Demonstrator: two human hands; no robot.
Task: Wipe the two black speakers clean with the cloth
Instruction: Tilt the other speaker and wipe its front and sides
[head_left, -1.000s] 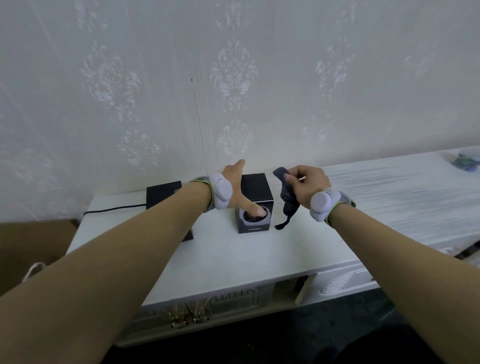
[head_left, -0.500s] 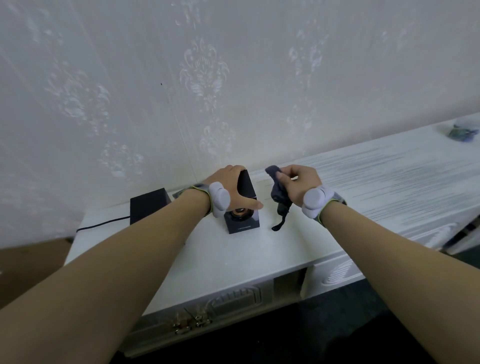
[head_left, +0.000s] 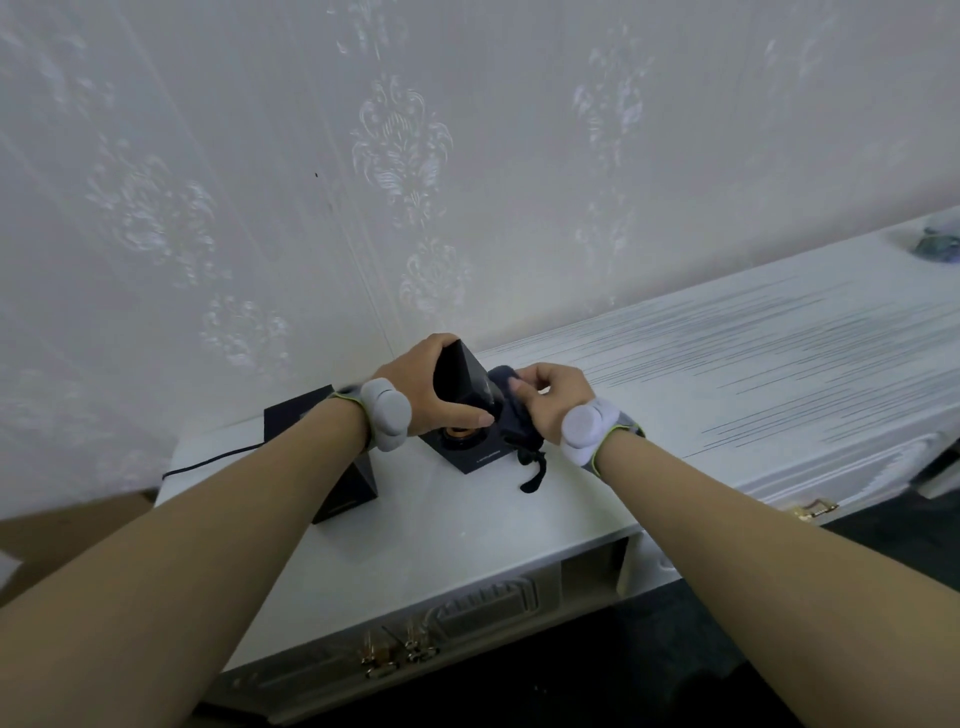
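A small black speaker (head_left: 460, 382) stands tilted on the white cabinet top (head_left: 467, 519), its front with an orange-ringed cone facing me. My left hand (head_left: 426, 384) grips it, fingers over the back edge and thumb across the front. My right hand (head_left: 550, 395) holds a dark grey cloth (head_left: 511, 415) bunched against the speaker's right side; a strip of the cloth hangs down to the top. The second black speaker (head_left: 311, 423) stands further left, partly hidden behind my left forearm.
A black cable (head_left: 208, 462) runs left from the second speaker. The patterned wall rises directly behind the cabinet. A small dark object (head_left: 935, 244) lies at the far right of the top. Brown cardboard (head_left: 62, 525) sits at the left. The cabinet front has gold handles (head_left: 395, 652).
My left hand has tipped the speaker up and closed round it. My right hand has brought the cloth leftward from beside the speaker onto its right side.
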